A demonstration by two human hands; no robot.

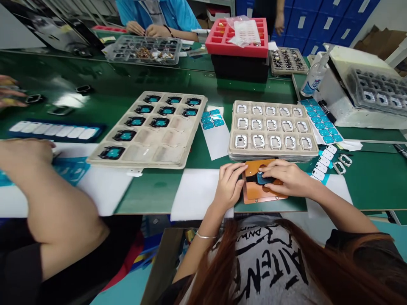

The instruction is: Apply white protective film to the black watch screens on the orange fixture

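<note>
Orange plate (254, 193) lies beneath the bent right fingers (274, 173), closed over a dark part (262, 178).

Beside the glossy, smooth green desk's (152, 190) matt white paper (201, 192), I see an orange plate (254, 190) with a smooth sheen; beyond it sits a glossy red plastic tray (212, 42).

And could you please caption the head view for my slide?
Left hand at an orange plate, right hand on a dark part, near a tray of white frames.
</note>
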